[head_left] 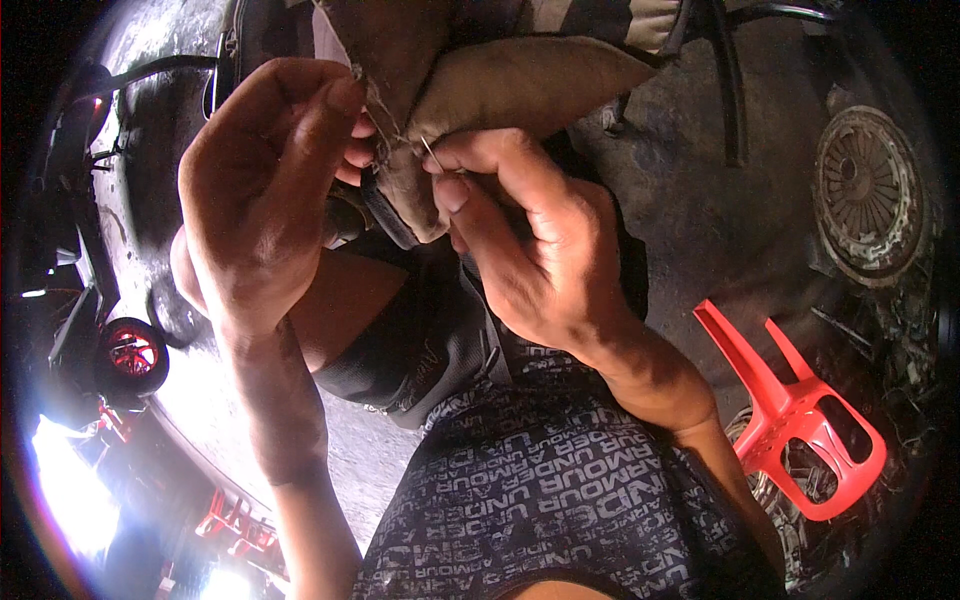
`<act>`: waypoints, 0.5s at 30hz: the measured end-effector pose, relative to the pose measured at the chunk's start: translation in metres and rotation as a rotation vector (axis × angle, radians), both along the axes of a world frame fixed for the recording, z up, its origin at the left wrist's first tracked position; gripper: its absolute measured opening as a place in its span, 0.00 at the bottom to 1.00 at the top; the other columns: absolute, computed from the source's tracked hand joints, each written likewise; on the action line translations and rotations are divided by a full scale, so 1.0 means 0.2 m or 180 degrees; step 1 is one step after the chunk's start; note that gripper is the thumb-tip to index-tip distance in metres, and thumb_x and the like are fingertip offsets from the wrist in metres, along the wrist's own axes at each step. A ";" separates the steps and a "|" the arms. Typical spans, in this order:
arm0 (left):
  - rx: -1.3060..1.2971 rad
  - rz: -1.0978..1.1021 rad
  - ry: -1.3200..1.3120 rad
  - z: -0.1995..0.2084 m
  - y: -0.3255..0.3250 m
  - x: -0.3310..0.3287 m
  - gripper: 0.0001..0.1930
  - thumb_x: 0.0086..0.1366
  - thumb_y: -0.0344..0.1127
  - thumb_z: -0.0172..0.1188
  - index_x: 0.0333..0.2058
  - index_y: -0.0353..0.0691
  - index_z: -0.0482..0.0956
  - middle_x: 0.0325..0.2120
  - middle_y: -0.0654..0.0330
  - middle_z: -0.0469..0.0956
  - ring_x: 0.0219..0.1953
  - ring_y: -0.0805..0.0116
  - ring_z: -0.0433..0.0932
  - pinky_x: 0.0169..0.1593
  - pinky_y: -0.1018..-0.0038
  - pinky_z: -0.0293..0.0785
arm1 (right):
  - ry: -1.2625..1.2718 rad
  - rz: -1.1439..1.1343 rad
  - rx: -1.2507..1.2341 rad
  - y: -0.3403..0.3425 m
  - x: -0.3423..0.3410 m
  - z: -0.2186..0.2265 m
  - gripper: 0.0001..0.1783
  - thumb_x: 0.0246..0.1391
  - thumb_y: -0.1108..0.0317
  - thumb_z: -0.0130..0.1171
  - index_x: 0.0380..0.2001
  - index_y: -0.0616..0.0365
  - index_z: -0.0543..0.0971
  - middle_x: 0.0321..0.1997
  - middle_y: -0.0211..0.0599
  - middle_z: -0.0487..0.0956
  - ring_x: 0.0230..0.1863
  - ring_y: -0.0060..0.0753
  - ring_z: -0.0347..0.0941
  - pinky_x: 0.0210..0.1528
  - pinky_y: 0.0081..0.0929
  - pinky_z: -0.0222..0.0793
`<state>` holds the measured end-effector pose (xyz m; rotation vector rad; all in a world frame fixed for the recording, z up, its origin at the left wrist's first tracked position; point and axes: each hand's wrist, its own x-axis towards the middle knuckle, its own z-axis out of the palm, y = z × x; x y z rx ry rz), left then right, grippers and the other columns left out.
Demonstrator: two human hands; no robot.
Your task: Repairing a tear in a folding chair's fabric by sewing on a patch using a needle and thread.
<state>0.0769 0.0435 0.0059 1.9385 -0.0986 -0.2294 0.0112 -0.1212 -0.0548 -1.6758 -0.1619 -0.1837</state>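
A brown padded fabric cover lies in front of me, with a frayed, open edge toward my hands. At the left of this edge, my left hand is closed, its thumb and fingers pinching the ragged cloth. My right hand is closed too, holding a thin needle between thumb and forefinger, its upper end pointing at the cloth. Between the hands hangs a narrow fabric flap with a dark strip along its lower left side. The other fingers of my right hand are partly hidden behind the thumb.
On the right, a red plastic chair lies tipped on the floor. Beyond it is a round, slotted metal disc. Dark metal tubes stand near the cover. A wheel with a red rim is at the far left.
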 end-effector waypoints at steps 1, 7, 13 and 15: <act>-0.0035 -0.0013 -0.0030 0.00 0.00 0.00 0.09 0.70 0.32 0.59 0.41 0.32 0.80 0.28 0.63 0.80 0.29 0.78 0.77 0.34 0.81 0.73 | -0.0037 0.0016 0.0032 0.00 0.00 0.01 0.06 0.63 0.79 0.53 0.42 0.63 0.76 0.25 0.31 0.79 0.23 0.15 0.73 0.24 0.17 0.68; -0.0135 -0.0105 -0.0006 0.00 0.00 0.01 0.09 0.70 0.32 0.60 0.42 0.31 0.79 0.28 0.62 0.80 0.30 0.78 0.77 0.35 0.81 0.73 | -0.0128 0.0030 0.0051 -0.01 0.01 -0.01 0.07 0.64 0.79 0.53 0.43 0.63 0.77 0.23 0.29 0.77 0.22 0.14 0.71 0.24 0.17 0.66; -0.0144 -0.0160 -0.0046 0.00 0.01 0.00 0.10 0.70 0.32 0.60 0.43 0.30 0.79 0.29 0.62 0.80 0.31 0.78 0.77 0.35 0.81 0.73 | -0.0146 -0.0002 0.0076 -0.01 0.01 -0.01 0.06 0.64 0.79 0.53 0.42 0.62 0.77 0.22 0.28 0.76 0.20 0.14 0.71 0.22 0.17 0.66; -0.0117 -0.0175 -0.0056 0.00 0.01 0.00 0.10 0.70 0.32 0.60 0.43 0.30 0.79 0.29 0.62 0.80 0.31 0.77 0.77 0.36 0.81 0.73 | -0.0147 -0.0005 0.0095 -0.01 0.01 -0.01 0.06 0.63 0.79 0.53 0.42 0.62 0.77 0.21 0.28 0.76 0.20 0.13 0.70 0.22 0.17 0.66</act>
